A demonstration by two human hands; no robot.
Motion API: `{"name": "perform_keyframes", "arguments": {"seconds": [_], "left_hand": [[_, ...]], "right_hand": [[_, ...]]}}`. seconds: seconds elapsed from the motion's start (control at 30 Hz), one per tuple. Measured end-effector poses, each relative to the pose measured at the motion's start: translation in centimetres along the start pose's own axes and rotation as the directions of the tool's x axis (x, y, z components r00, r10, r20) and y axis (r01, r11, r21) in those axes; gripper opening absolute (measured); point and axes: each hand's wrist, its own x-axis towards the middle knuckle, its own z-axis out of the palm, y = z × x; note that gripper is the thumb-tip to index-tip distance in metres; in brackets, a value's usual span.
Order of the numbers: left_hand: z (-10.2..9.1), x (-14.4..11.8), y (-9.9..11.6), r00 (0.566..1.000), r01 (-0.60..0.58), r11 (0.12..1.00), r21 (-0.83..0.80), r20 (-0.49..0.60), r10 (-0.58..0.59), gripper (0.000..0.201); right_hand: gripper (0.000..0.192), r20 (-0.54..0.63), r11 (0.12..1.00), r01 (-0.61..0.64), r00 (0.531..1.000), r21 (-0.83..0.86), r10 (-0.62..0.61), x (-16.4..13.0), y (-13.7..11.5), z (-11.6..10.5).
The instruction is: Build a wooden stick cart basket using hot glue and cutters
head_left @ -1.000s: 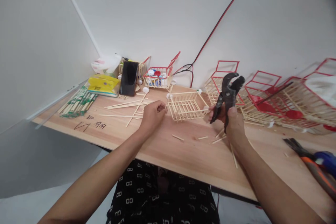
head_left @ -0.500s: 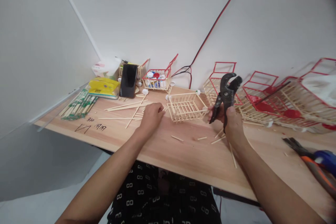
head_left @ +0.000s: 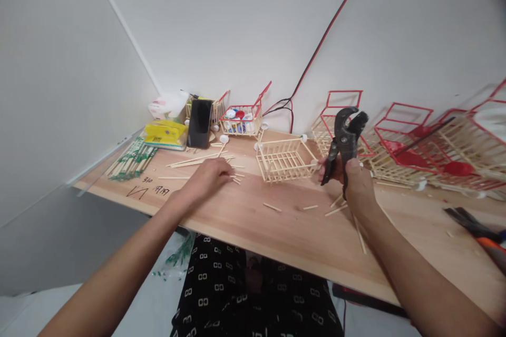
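Observation:
My left hand (head_left: pixel 209 181) lies low over the board with fingers curled down at a small heap of short wooden sticks (head_left: pixel 237 178). Whatever its fingertips pinch is hidden. In my right hand (head_left: pixel 358 184) a black pipe cutter (head_left: pixel 344 139) is gripped by its handles, hooked jaws upward and apart. Between the hands stands a small basket frame (head_left: pixel 286 160) built of pale sticks, with white round caps at some corners. The right fingers are close to its right corner cap; I cannot tell if they touch it.
Longer sticks (head_left: pixel 193 160) lie left of the basket, cut pieces (head_left: pixel 272 207) in front. Behind are a phone (head_left: pixel 200 124), a yellow tissue pack (head_left: pixel 166 134) and a cart filled with caps (head_left: pixel 241 120). Red-trimmed carts (head_left: pixel 407 139) crowd the right, near pliers (head_left: pixel 470 224).
My left hand has moved left, away from the basket's left side, down to the short sticks. My right hand still holds the pipe cutter. The view has shifted slightly.

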Motion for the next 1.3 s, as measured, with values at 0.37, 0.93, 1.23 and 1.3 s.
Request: {"name": "perform_keyframes", "arguments": {"seconds": [0.37,0.93,1.23,1.3], "left_hand": [[0.3,0.0,1.4,0.999,-0.04,0.998,-0.043,-0.017,0.039,0.013],[4.5,3.2,4.1,0.939,0.275,0.291,-0.916,0.191,-0.286,0.032],[5.4,2.7,3.7,0.946,0.205,0.8,-0.564,-0.094,-0.31,0.015],[5.6,2.5,3.7,0.951,0.184,0.835,-0.519,-0.121,-0.286,0.013]], "right_hand": [[0.061,-0.032,0.994,-0.034,0.999,0.103,0.038,-0.2,-0.5,0.4],[0.059,-0.038,0.996,-0.03,0.999,0.089,0.034,0.0,-0.6,0.4],[0.054,-0.021,0.997,0.005,1.0,0.072,-0.003,-0.1,-0.1,0.2],[0.053,-0.014,0.997,0.008,1.0,0.074,-0.007,-0.1,0.0,0.2]]}}
